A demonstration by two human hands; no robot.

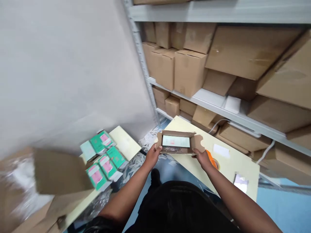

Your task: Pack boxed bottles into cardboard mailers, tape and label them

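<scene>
Left hand (152, 156) clamped on the left end of a small open brown cardboard box (177, 142), right hand (203, 158) closed on its right end; box held level above the pale yellow bench (233, 161), flaps up, white card inside. Packing step, by the look; next, folding flaps shut. Orange tape roll (213, 162) just beside right hand; green-and-pink packets (103, 158) well left.

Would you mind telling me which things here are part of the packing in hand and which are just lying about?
In hand:
open cardboard box, held by left hand and right hand
white card inside it

Lying about:
green and pink packets
orange tape roll
shelved cartons
white slip on the table
</scene>
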